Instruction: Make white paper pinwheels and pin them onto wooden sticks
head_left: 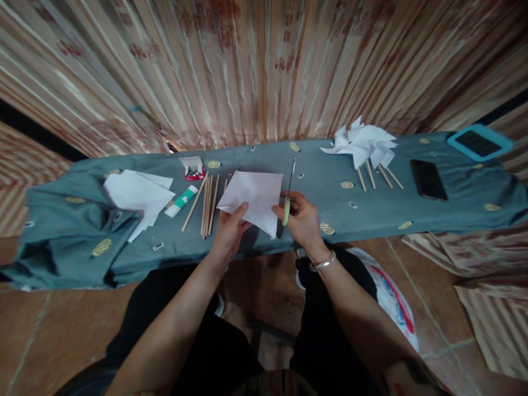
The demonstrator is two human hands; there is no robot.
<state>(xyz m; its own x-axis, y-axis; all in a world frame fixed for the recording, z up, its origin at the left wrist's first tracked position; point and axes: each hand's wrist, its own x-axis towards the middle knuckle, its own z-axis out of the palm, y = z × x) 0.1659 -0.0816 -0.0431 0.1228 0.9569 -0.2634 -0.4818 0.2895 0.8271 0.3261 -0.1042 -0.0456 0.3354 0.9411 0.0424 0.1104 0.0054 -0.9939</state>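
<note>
A square sheet of white paper (258, 195) is held over the middle of the table. My left hand (231, 231) grips its lower left side, thumb on top and fingers beneath. In my right hand (303, 217) is a pair of scissors (286, 209) with pale green handles, blades pointing away from me and lying to the right of the paper. My right thumb is close to the paper's right edge; whether it touches is hard to tell. Several wooden sticks (208, 206) lie left of the paper.
A glue stick (181, 201), a small red box of metal pins (193, 169) and more white paper (138, 195) lie to the left. At right are paper pinwheels (365, 143) on sticks, a black phone (429, 180) and a blue-framed device (479, 142). A curtain (264, 71) hangs behind the table.
</note>
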